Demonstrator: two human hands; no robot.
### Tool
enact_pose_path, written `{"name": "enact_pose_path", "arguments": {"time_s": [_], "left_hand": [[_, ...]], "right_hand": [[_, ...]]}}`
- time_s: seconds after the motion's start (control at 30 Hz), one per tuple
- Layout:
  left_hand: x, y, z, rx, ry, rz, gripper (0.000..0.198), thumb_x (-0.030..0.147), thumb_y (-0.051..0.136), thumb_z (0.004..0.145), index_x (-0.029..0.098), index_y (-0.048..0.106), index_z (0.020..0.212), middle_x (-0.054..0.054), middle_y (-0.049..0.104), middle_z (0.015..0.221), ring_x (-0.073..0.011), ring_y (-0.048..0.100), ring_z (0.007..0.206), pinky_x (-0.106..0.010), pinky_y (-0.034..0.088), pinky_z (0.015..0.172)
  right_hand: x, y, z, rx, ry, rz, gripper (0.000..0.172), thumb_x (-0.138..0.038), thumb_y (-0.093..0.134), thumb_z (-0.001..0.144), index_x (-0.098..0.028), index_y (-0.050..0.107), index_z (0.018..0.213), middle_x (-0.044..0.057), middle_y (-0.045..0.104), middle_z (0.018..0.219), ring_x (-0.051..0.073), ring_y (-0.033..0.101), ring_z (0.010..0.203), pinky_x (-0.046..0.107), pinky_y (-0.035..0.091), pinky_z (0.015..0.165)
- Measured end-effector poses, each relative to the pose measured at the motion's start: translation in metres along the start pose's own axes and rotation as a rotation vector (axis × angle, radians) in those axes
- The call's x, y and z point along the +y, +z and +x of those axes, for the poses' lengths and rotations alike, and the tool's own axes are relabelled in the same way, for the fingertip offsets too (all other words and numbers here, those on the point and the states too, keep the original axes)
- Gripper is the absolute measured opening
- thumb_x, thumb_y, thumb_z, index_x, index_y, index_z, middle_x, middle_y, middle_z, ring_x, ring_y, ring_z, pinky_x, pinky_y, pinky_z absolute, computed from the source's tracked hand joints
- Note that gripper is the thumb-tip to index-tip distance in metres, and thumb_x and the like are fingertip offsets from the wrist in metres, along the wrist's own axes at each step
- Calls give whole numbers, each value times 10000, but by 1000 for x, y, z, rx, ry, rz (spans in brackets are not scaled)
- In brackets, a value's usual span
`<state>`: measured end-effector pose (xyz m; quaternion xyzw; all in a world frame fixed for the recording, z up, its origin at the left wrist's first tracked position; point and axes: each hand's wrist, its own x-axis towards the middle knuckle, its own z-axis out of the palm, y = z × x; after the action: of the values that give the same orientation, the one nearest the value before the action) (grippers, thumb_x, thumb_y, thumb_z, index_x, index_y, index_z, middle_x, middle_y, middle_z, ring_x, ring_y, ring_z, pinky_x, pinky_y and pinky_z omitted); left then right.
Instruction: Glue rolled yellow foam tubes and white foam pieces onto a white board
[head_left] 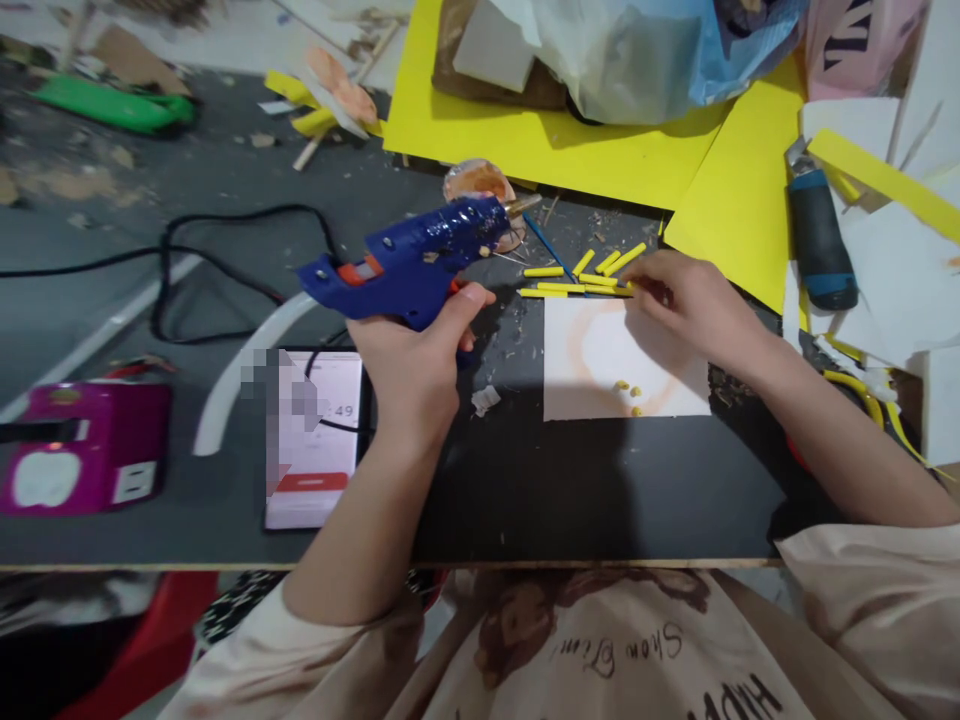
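Observation:
My left hand (pixel 416 355) is wrapped round the handle of a blue glue gun (pixel 420 255), held above the dark board with its brass nozzle pointing right. My right hand (pixel 686 300) rests beside several short yellow sticks (pixel 581 278), its fingertips pinched on the right end of one of them. Just below that hand lies a white paper sheet (pixel 592 385) with a faint orange ring and a few small yellow bits on it.
A phone (pixel 311 440) lies left of my left arm, with a magenta box (pixel 82 445) beyond it. A black cable (pixel 225 270) loops across the board. Yellow card sheets (pixel 570 140), a plastic bag (pixel 630 50) and a dark utility knife (pixel 817 235) lie behind.

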<state>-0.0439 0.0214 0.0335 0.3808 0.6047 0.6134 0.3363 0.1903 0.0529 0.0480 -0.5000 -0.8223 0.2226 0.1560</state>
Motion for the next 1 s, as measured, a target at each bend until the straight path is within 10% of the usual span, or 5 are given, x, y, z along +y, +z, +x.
{"name": "enact_pose_path", "arguments": {"time_s": [0.53, 1.0], "left_hand": [[0, -1, -2, -58, -45, 47, 182, 223, 744, 607, 204, 581, 687, 21, 616, 656, -100, 513, 486, -239, 333, 403], [-1, 0, -1, -55, -45, 105, 222, 271, 737, 593, 206, 540, 671, 15, 598, 653, -125, 539, 546, -238, 343, 417]], "right_hand": [[4, 13, -112, 4, -189, -227, 304, -178, 418, 922, -212, 618, 1149, 81, 599, 869, 207, 557, 753, 328, 438, 648], [10, 28, -100, 101, -288, -422, 323, -291, 504, 925, -171, 590, 1212, 76, 584, 779, 240, 507, 751, 387, 459, 754]]}}
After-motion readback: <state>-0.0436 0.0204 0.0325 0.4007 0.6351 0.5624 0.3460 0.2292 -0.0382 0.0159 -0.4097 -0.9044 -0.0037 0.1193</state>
